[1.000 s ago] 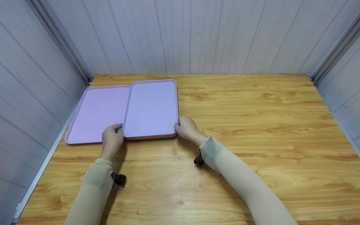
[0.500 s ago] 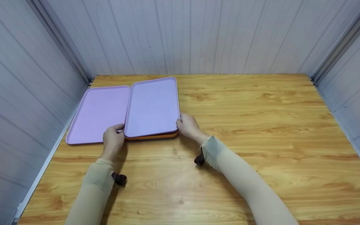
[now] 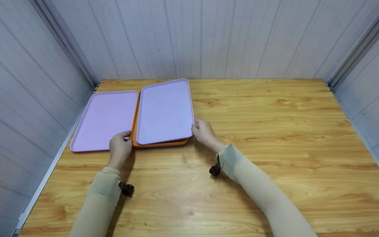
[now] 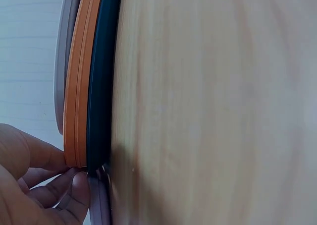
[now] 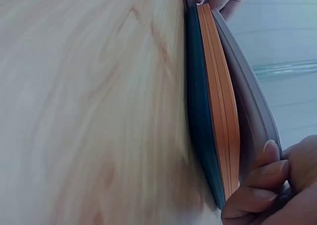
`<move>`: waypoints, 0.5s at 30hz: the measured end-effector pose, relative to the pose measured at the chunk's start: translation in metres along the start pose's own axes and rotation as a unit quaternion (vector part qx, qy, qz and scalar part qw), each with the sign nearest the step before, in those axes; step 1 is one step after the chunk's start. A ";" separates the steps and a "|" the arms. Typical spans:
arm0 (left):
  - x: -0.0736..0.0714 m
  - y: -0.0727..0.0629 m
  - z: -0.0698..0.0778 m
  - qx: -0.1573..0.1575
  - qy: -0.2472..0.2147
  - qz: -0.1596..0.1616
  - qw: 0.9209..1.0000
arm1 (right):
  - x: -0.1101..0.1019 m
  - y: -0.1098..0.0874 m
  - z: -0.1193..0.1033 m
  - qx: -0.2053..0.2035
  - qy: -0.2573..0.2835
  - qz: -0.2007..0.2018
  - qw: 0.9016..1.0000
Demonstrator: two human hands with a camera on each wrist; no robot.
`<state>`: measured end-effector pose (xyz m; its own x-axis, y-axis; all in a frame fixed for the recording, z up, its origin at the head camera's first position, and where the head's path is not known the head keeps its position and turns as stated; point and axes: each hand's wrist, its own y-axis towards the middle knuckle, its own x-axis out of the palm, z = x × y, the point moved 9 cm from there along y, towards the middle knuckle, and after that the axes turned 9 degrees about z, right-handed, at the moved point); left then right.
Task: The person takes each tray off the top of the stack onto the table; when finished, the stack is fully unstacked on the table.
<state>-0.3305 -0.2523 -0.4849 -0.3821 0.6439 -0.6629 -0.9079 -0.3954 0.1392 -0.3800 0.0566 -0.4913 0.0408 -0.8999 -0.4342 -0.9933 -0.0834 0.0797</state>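
Lilac tray (image 3: 165, 112) tilted over orange tray layer (image 5: 223, 106), right grip (image 3: 204, 133) pinching its near-right corner.
Near-edge gap is wider toward the right. Under the orange: dark teal tray (image 5: 198, 106), on table (image 3: 275, 158). Left grip (image 3: 120, 149) pinches orange tray layer's near-left corner. Second lilac tray (image 3: 105, 120) lies flat just left. Panelled wall (image 3: 202, 39) behind.

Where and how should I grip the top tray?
Probably pinch the top tray at its near right corner, coming from the right: that side tips up off the orange rim, leaving finger room underneath. The right hand grips it there.
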 end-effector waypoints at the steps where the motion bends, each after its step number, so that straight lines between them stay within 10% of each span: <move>1: 0.000 0.000 0.000 0.000 0.002 -0.001 1.000 | -0.001 0.000 0.001 0.002 0.009 0.000 1.000; 15: 0.001 0.001 -0.002 0.001 -0.010 -0.010 1.000 | -0.032 -0.006 0.004 0.001 0.046 0.016 0.999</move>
<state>-0.3317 -0.2531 -0.4869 -0.3674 0.6639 -0.6513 -0.9157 -0.3808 0.1284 -0.3760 0.0873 -0.4811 0.0181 -0.9376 -0.3472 -0.9945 -0.0527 0.0905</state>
